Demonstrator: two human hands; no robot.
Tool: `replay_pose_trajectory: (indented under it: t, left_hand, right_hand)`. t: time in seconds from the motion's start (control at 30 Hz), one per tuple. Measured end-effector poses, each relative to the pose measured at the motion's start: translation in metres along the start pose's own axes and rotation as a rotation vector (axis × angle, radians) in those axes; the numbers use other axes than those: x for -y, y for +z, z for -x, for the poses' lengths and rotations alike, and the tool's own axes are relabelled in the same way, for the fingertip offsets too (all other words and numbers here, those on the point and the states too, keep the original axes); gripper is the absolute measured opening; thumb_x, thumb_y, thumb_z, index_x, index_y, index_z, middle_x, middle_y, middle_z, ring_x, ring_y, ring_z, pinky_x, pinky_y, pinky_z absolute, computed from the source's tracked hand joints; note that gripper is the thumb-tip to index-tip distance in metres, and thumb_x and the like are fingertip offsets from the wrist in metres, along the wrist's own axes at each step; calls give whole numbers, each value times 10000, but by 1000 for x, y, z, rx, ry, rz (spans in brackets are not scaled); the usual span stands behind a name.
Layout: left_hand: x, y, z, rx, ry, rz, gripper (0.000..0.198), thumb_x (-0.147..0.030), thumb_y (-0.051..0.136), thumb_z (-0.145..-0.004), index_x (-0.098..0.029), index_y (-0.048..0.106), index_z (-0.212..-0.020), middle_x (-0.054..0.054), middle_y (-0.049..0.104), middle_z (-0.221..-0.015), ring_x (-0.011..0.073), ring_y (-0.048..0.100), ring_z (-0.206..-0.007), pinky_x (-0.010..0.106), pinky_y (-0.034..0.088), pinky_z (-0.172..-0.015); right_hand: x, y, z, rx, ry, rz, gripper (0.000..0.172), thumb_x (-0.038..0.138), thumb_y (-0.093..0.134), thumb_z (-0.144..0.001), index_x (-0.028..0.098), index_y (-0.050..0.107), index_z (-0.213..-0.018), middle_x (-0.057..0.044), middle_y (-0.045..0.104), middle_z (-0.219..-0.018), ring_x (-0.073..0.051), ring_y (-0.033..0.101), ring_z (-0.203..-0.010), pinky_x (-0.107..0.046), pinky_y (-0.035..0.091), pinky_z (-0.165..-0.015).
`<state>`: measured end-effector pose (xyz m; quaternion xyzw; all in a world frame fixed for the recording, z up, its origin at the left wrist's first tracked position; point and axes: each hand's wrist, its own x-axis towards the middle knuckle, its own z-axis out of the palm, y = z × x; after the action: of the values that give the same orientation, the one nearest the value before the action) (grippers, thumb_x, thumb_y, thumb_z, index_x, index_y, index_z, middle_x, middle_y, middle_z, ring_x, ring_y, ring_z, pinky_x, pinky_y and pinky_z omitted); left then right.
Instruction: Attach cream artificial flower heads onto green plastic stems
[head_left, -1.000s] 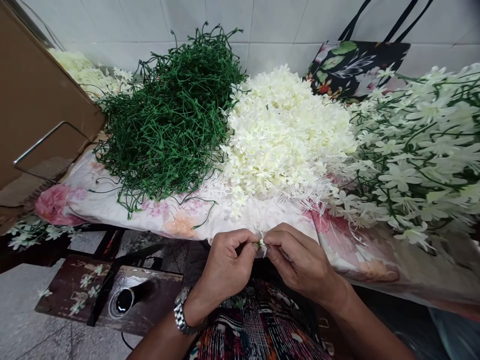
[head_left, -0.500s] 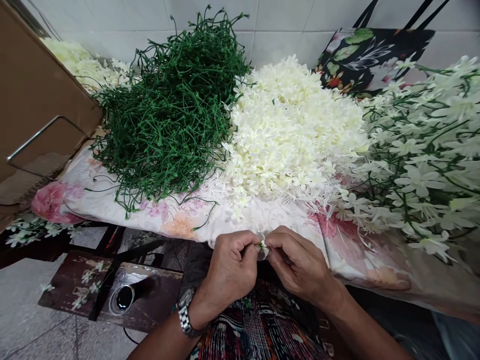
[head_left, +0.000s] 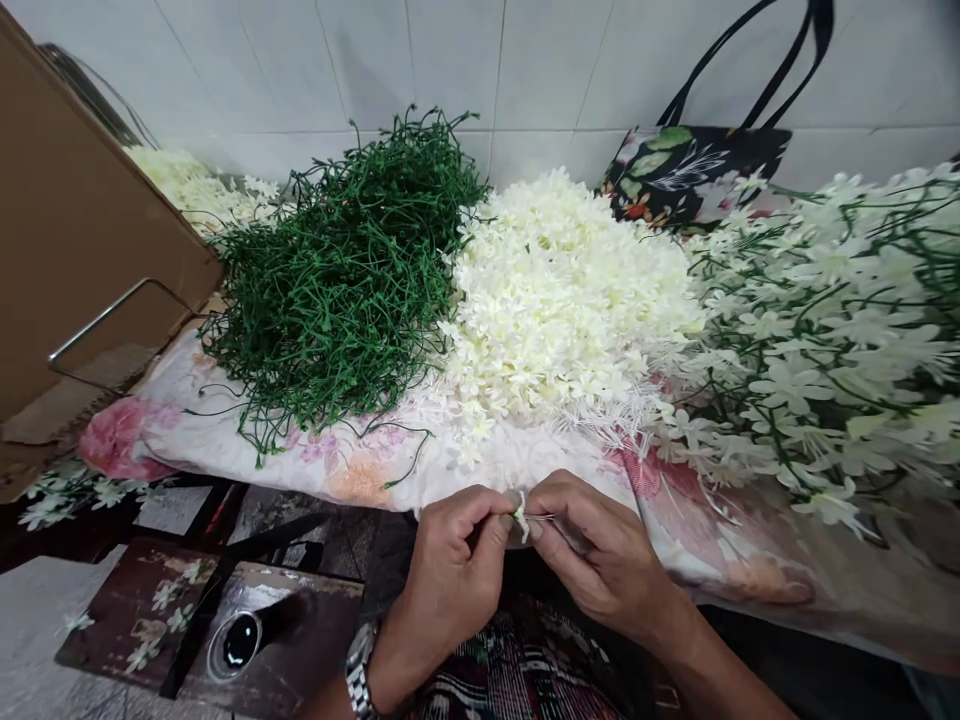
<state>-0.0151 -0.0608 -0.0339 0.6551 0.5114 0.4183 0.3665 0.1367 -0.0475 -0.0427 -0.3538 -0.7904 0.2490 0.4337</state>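
Near the front edge of the cloth-covered table, my left hand (head_left: 459,565) pinches a small white flower (head_left: 522,516) at its greenish base. My right hand (head_left: 600,550) is closed on thin pale strands that run into the flower's other side. The fingertips of both hands are almost touching. Beyond them lies a heap of loose white blossoms (head_left: 555,300), with a tangled pile of green stems (head_left: 337,290) to its left. Assembled white flowers on green stems (head_left: 802,370) spread over the right side.
A cardboard box (head_left: 82,220) with a metal handle stands at the left. Against the tiled wall leans a black floral bag (head_left: 694,172). Below left, a dark board (head_left: 300,640) bears a round cup (head_left: 235,645) of dark liquid, beside scattered blossoms.
The camera view has tilted up, so the table's things sit lower in the picture. My fingertips have drawn slightly apart around the flower, and thin strands now show between them.
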Motion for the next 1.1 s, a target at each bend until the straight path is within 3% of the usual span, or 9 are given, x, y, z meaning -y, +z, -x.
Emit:
replay_pose_trajectory:
  t: [0.13,0.3,0.73,1.1]
  left_hand:
    - [3,-1,5,-129,276,-169,177,-64,453,-809,-153,590,-740,-11,531,-555,103,500,-494,195,394,-481]
    - [7,1,10,-143,415,-321,185,-21,448,-800,-137,582,-750,1,509,-550,114,472,-493,221,388,-479]
    - [4,6,2,-105,372,-309,244,-34,412,-795,-167,531,-629,-19,460,-503,95,411,-460,214,340,-447]
    - [9,5,-2,-51,387,-359,267,10,381,-729,-184,462,-563,-24,414,-484,104,381,-457,229,320,-460]
  right_hand:
    - [8,-3,-2,-20,14,-9,81,107,480,-832,181,512,-835,3,528,-670,-91,502,-575,-199,430,-504]
    - [10,-2,0,-32,52,9,103,93,470,-835,181,508,-797,18,511,-645,-78,474,-556,-187,410,-500]
    - [0,7,6,-100,43,60,125,79,454,-824,192,498,-792,27,501,-631,-79,479,-536,-195,411,-490]
    - [-5,7,9,-14,37,42,132,66,449,-832,193,485,-835,8,517,-665,-97,504,-580,-215,432,-515]
